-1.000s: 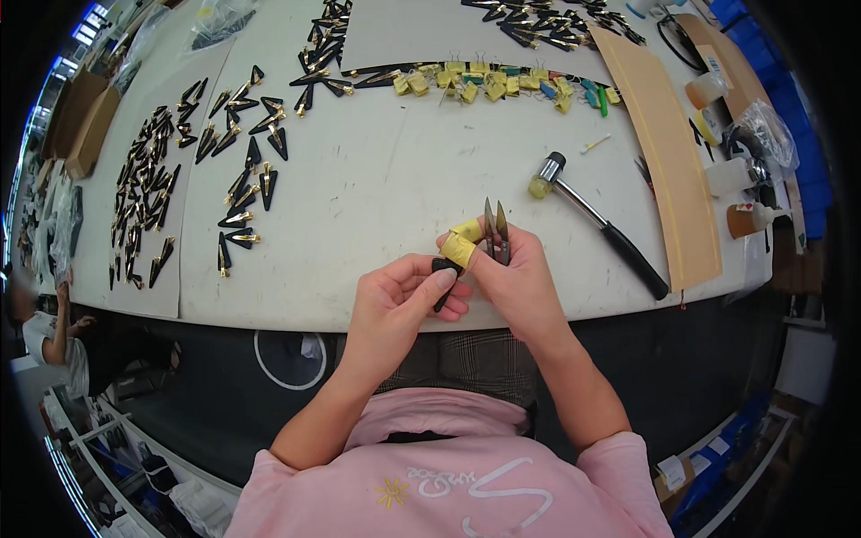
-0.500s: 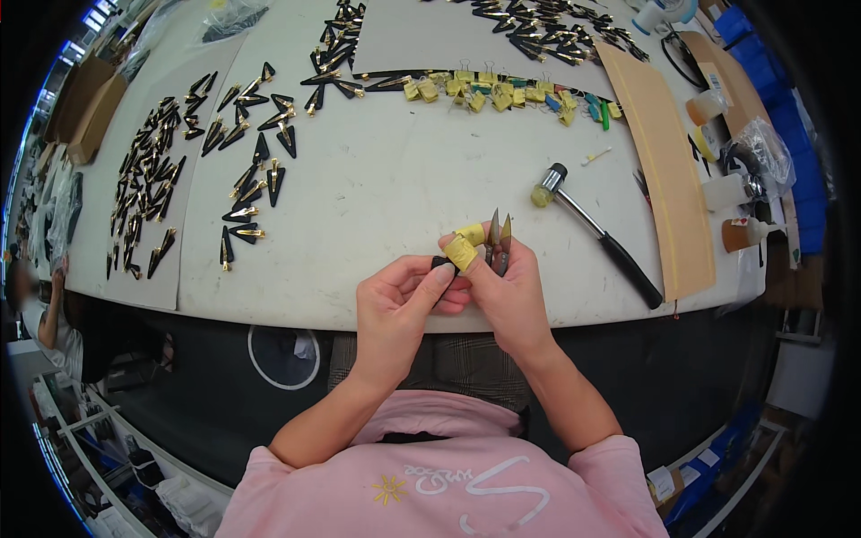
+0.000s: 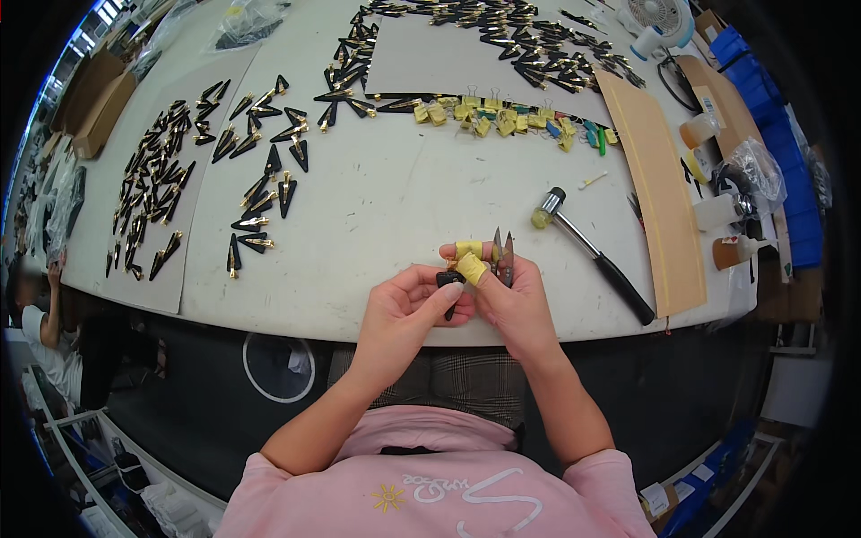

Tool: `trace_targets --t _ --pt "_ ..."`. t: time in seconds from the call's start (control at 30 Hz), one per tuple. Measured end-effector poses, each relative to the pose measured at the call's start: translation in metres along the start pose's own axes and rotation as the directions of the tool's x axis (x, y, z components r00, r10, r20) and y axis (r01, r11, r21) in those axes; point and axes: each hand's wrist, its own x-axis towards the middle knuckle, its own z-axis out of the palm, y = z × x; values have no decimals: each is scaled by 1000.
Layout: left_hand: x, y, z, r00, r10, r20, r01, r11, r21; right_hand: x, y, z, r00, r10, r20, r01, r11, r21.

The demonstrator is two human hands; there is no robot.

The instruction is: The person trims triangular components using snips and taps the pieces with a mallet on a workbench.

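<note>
Between thumb and fingers, my left hand pinches a black hair clip, its gold metal part partly showing at the top. My right hand is closed around a pair of thread snips, whose two pointed blades stick up past the fingers, slightly parted. Yellow tape wraps my right thumb and index finger, which are close to the clip's upper end. Both hands are just above the near edge of the table, almost touching. The fingers hide part of the clip and the snips' handles.
A black-handled mallet lies to the right, beside a tan cardboard strip. Many black-and-gold clips cover the left and far table. Yellow binder clips line a grey board. Bottles and a fan stand right.
The whole view has shifted slightly. The clip in my left hand now shows more of its black body and gold part, and my right thumb and index finger have moved at its top.
</note>
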Motion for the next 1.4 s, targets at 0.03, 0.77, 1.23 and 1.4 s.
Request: trace_targets --t 0.03,0.77,1.23,1.4 --pt "0 -1 0 1000 1 -2 -1 1000 -1 0 -2 1 1000 1 2 -1 1000 -1" --pt "-1 -5 2 997 77 -21 -77 997 -12 0 2 1 997 14 -75 -16 999 -30" --pt "-1 -4 6 995 39 -92 -43 998 -39 1 2 6 995 -41 -91 33 996 -78" --pt "-3 -7 10 986 96 -137 -100 995 -23 -6 -1 15 989 -21 -145 19 1000 -15"
